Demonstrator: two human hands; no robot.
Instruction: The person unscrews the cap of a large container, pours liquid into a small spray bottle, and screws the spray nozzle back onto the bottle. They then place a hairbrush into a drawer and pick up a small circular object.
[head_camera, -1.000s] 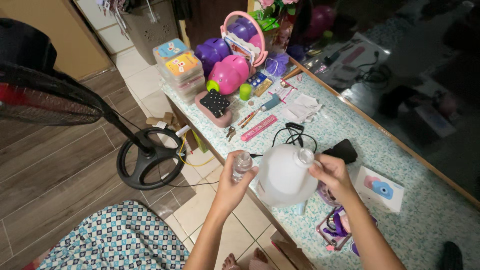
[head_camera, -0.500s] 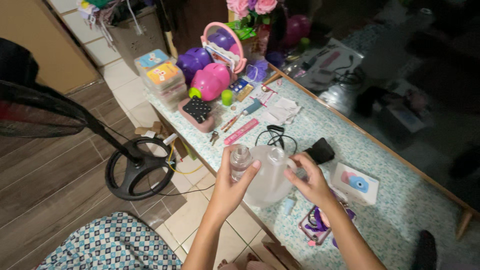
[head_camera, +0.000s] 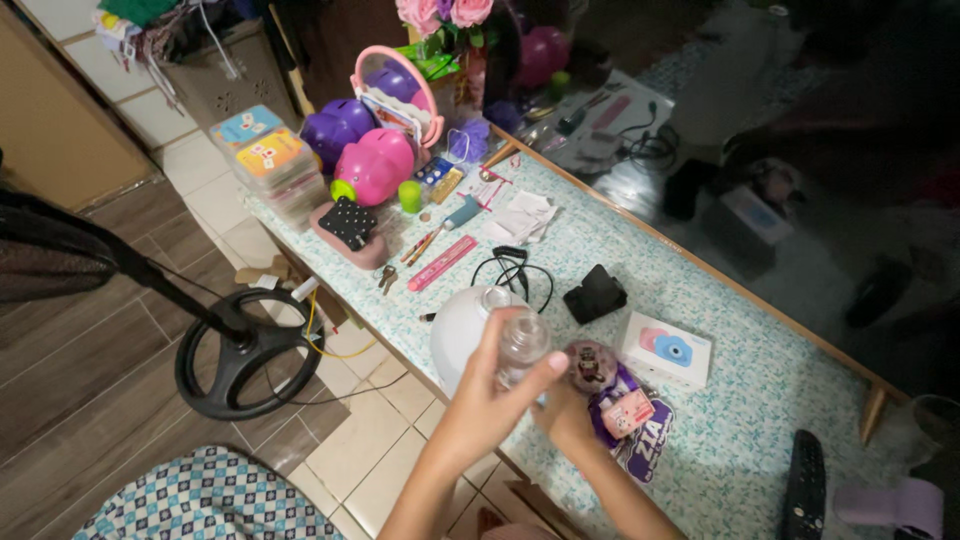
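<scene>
My left hand (head_camera: 487, 398) is raised over the table's front edge and grips a small clear bottle (head_camera: 522, 343) between thumb and fingers. Just behind it a large translucent white jug (head_camera: 458, 325) stands upright on the table, its open neck beside the small bottle. My right hand (head_camera: 563, 412) is low and mostly hidden behind the left hand, close to the jug's right side and a round pink trinket (head_camera: 591, 364). I cannot tell whether it holds anything.
The table (head_camera: 770, 400) has a floral cover and carries a black cable (head_camera: 510, 268), black pouch (head_camera: 595, 293), white box (head_camera: 667, 348), purple bag (head_camera: 632, 425), pink piggy bank (head_camera: 378, 165), stacked boxes (head_camera: 270, 165) and a remote (head_camera: 805, 488). A fan base (head_camera: 240, 365) stands on the floor at left.
The jug has come down from a tilt and now stands upright. My left hand carried the small bottle rightward in front of it. My right hand left the jug's neck and dropped low.
</scene>
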